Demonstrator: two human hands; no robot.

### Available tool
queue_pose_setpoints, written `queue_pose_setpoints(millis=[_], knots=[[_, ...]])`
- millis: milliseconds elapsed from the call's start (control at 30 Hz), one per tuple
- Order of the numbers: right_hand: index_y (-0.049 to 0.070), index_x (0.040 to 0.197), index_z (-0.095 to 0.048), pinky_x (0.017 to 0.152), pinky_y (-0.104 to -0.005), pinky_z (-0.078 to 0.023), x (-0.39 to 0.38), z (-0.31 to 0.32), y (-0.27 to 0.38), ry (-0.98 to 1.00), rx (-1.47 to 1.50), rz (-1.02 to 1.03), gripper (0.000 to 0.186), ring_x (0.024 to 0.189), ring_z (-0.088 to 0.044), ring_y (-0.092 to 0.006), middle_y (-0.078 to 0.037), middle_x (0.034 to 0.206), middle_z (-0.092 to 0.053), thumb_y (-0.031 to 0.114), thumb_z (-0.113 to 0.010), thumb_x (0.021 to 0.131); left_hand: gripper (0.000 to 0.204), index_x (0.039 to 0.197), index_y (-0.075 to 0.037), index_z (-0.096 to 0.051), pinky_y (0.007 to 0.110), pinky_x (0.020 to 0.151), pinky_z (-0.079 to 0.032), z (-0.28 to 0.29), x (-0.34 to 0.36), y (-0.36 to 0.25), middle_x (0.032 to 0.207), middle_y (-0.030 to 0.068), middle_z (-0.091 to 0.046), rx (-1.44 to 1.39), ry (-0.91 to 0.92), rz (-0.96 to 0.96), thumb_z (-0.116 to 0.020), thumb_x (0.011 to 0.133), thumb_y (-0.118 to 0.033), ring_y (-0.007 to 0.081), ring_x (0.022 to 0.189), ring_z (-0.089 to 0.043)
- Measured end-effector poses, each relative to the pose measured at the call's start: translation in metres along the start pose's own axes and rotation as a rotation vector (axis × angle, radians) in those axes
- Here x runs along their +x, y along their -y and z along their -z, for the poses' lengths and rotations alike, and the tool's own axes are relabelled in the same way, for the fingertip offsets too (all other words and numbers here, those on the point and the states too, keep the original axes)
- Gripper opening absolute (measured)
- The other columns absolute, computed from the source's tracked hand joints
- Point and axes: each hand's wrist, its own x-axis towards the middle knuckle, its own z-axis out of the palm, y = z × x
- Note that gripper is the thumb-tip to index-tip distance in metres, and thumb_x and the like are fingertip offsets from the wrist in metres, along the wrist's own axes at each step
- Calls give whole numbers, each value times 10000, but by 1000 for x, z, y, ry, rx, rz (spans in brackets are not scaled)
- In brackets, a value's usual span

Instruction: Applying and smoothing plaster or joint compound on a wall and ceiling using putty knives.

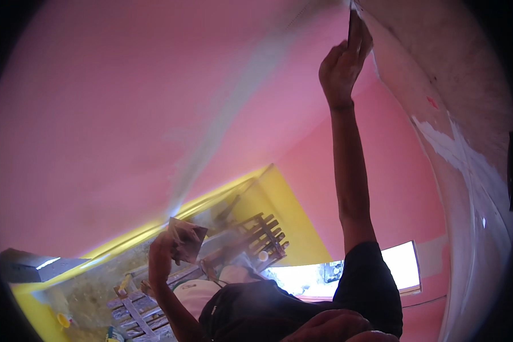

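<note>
My right hand (339,71) is raised high at the upper right, fingers gripping a thin flat blade (354,28), a scraper, held up at the edge between the pink wall (108,114) and the mottled pale ceiling (439,57). My left hand (162,253) is low in the middle, gripping a square metal blade (185,236) with smudges on its face. A pale grey vertical stripe (228,119) runs along the pink wall between my two hands.
Below me are wooden slatted planks and frames (137,313) and a rough grey floor (91,285). A yellow band (296,222) edges the lower wall. A bright window opening (399,265) is at the lower right, and a small yellow object (64,320) lies at the lower left.
</note>
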Motion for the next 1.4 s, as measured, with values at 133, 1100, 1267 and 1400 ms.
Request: queue_pose_setpoints(millis=[133,1100,1267,1400], knots=[[-21,1401,-341,1083,-426,-275,29,-3,2,96,51,77,593,1270,-363,-356,-181,1391,-411,-102,-330,813,303,854,-68,-537,242,414,-386,1,0,11,645,3,-526,-85,-20,8,-444,981,-327,82,501,-490],[-24,1251,-498,970,-429,-411,29,24,-22,195,73,-35,331,1142,-515,-395,-232,1215,-551,116,-341,995,281,879,-61,-545,235,413,-379,-3,3,9,658,-4,-517,-17,15,2,-446,983,-303,74,507,-481],[35,1203,-566,901,-355,-463,-13,8,4,164,186,2,295,1050,-575,-308,-153,1151,-595,75,-384,974,278,871,-67,-543,232,418,-379,-9,0,-14,664,-7,-515,-33,42,-9,-446,983,-302,73,511,-480],[5,1195,-547,864,-367,-479,-5,28,12,253,193,-64,282,1013,-585,-327,-172,1120,-594,43,-403,955,280,870,-72,-541,232,421,-379,-15,0,-19,665,-14,-509,-53,86,13,-448,981,-312,70,514,-476]])
